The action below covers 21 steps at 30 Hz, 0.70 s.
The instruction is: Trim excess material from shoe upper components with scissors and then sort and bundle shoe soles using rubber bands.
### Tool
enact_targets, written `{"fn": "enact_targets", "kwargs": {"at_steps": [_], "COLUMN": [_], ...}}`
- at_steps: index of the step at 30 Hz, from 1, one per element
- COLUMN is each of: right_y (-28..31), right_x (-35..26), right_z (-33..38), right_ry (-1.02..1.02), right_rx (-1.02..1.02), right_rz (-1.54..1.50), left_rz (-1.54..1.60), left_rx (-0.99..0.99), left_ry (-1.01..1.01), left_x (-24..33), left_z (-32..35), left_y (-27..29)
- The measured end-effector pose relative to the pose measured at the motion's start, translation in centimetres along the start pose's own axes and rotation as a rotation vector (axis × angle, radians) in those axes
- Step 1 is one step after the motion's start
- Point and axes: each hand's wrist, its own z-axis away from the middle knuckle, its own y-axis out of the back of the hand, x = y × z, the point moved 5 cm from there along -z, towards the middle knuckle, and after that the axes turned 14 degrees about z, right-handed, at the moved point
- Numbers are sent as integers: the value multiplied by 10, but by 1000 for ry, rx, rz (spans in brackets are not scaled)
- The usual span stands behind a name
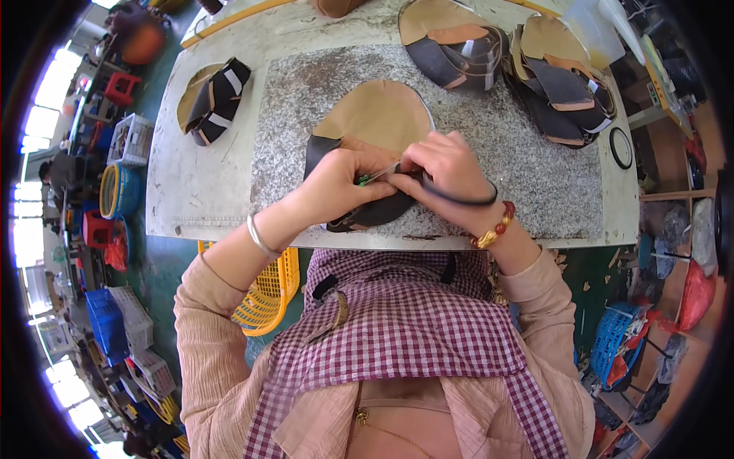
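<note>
A shoe upper, with a tan lining and dark outer pieces, lies on the speckled board in front of me. My left hand is closed on its near dark part, thumb pointing right. My right hand meets it from the right, fingers pinched around a slim, shiny tool that slants between both hands. A bit of green shows at the tool's left end; its exact kind is unclear. A black band curves across my right hand, and I cannot tell whether it belongs to the tool.
Another upper lies at the table's left. Back right are one more upper and a stack of uppers. A black ring rests near the right edge. A yellow basket stands below the front edge; shelves line the right.
</note>
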Motion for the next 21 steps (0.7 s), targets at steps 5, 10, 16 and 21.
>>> {"fn": "enact_targets", "kwargs": {"at_steps": [5,10,16,21], "right_y": [14,13,5,4], "right_x": [3,4,-2,-2], "right_z": [-1,-4,-3,11], "right_ry": [139,147,43,-21], "right_rx": [71,22,-40,-28], "right_rz": [104,-49,-65,-122], "left_rz": [75,147,-23,-332], "left_rx": [79,94,-51,-100], "left_ry": [-59,-31,-139,-78], "left_x": [-7,-5,13,53], "left_z": [0,3,1,-4], "left_y": [0,1,4,31]}}
